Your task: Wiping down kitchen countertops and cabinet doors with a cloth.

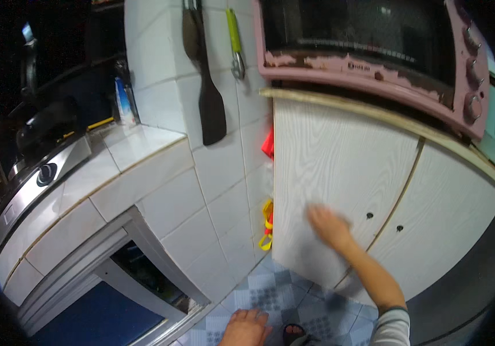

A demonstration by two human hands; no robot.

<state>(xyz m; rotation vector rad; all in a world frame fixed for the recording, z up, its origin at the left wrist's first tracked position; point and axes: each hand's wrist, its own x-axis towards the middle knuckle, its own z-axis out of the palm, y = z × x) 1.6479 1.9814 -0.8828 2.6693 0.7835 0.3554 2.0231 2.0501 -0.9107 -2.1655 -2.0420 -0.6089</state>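
Note:
My right hand (328, 225) is extended in front of the left door of a white wood-grain cabinet (325, 155); it is blurred, and nothing shows in it. Whether it touches the door I cannot tell. To its right are the small dark knobs (369, 215) of the two doors. My left hand (246, 328) hangs low at the bottom edge above the tiled floor, partly cut off, with no object visible in it. On top of the cabinet stands a pink toaster oven (373, 75) with peeling paint.
A black spatula (213, 108) and a green-handled peeler (234, 36) hang on the tiled wall. At left is a gas stove (46, 173) on a tiled counter, over a framed under-counter door (96, 307). A yellow-and-red item (267, 225) sits beside the cabinet. My sandalled foot (293, 332) is below.

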